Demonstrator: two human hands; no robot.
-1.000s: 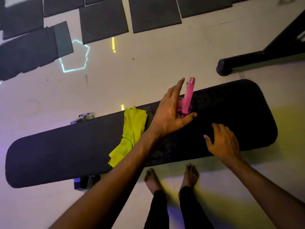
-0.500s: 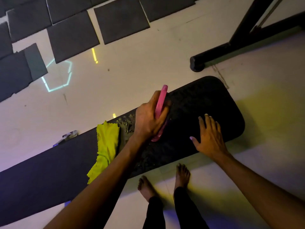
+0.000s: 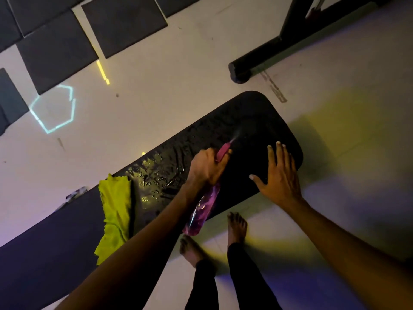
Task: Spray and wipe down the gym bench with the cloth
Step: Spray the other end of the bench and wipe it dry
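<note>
A long black padded gym bench (image 3: 252, 117) runs diagonally from lower left to upper right. Its middle glistens with wet droplets. My left hand (image 3: 206, 167) grips a pink spray bottle (image 3: 202, 212), tilted with its nozzle toward the bench's right end, where a faint mist shows. My right hand (image 3: 279, 175) lies flat with spread fingers on the bench's right end. A yellow-green cloth (image 3: 115, 211) is draped across the bench to the left of my left arm, hanging over the near edge.
My bare feet (image 3: 237, 227) stand on the pale floor just below the bench. A black metal equipment frame (image 3: 286, 41) stands at the upper right. Dark floor mats (image 3: 55, 48) lie along the top left. Part of the bench's metal base (image 3: 74, 193) shows behind the bench.
My left hand has lifted the pink bottle off the bench, tipped it toward the right end and a mist now shows at its nozzle. My right hand has moved a little farther onto the pad.
</note>
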